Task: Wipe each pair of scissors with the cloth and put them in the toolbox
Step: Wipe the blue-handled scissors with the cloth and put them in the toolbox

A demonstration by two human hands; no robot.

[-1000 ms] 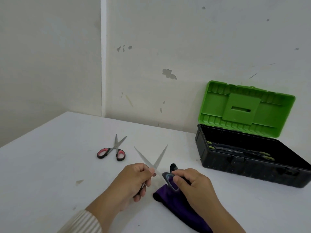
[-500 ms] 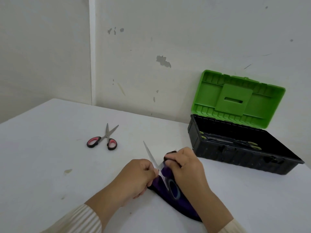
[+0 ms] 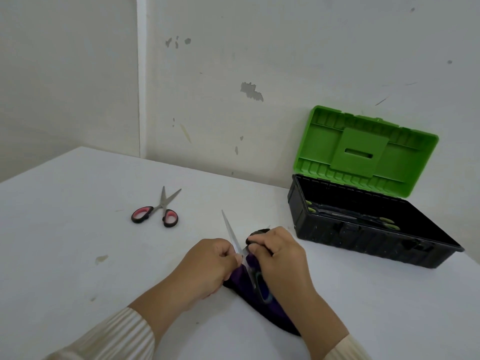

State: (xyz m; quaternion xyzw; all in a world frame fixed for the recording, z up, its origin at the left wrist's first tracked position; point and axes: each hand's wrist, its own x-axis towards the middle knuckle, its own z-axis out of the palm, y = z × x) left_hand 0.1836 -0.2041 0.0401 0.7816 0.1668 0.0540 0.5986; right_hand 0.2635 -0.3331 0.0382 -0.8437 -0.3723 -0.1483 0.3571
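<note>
Left of the open black toolbox with green lid [image 3: 363, 229], both hands work dark-handled steel scissors [image 3: 235, 240] over a purple cloth [image 3: 259, 297]. Left hand [image 3: 207, 266] pinches one blade; right hand [image 3: 280, 258] is closed around cloth and handle. Red-handled scissors [image 3: 158, 211] lie farther left on the white table [image 3: 78, 229].

surface: white table [image 3: 78, 255] | on it: red-handled scissors [image 3: 158, 211], open toolbox [image 3: 363, 237], purple cloth [image 3: 259, 294]

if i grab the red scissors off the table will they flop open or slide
The red scissors lie flat with blades slightly parted, so they may swing open when lifted by one loop. They look stiff and light, and would probably slide on the smooth table.
</note>
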